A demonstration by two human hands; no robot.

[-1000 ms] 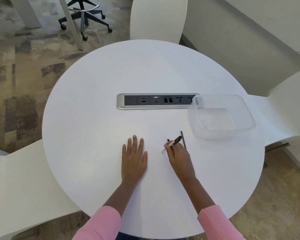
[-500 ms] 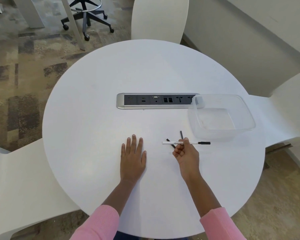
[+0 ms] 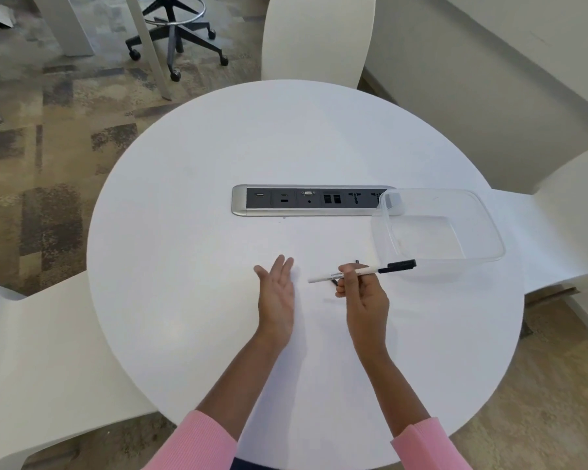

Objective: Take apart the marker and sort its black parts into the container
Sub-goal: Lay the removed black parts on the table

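Right hand (image 3: 362, 293) fingers pinch the marker (image 3: 353, 273); bring the open left hand (image 3: 276, 293) to its white end, then pull the black cap (image 3: 397, 266) straight off

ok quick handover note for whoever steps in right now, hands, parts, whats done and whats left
Right hand: holds the marker by its white barrel, raised, black cap end toward the container.
Left hand: open, empty, palm turned toward the marker, beside it.
Two thin black pieces lie on the table, mostly hidden under the right hand.
Done: nothing is in the container.
Left: pull the marker apart, then put its black parts in the container.
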